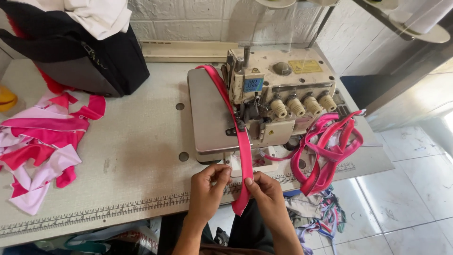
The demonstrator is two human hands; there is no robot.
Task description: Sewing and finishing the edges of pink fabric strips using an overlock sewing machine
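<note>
- The left hand (207,189) sits at the table's near edge, about 6 o'clock from the sewing machine (269,101), its thumb and fingertips pressed together on the left edge of the pink strip (243,151).
- The right hand (266,191) is just beside it, at 3 o'clock from the left hand, with thumb and forefinger pinched on the same strip from the right side.
- The pink strip runs from between the two hands toward 12 o'clock, over the machine's flat bed, under the presser area, and out behind the machine; its loose end hangs below the hands, off the table edge.
- The sewing machine is cream-coloured, with four round tension knobs (302,105) in a row on its front, at 3 o'clock from the strip.
- A tangle of pink bands (330,148) hangs from the machine's right side, at 4 o'clock from the knobs.
- A heap of pink and white fabric pieces (40,146) lies on the table (137,165) at 9 o'clock, well apart from the hands.
- A black bag (94,56) stands at 10 o'clock, toward the table's far left edge.
- A ruler scale (118,208) is marked along the table's front edge.
- Fabric scraps (321,212) lie on the tiled floor at 5 o'clock from the hands.
</note>
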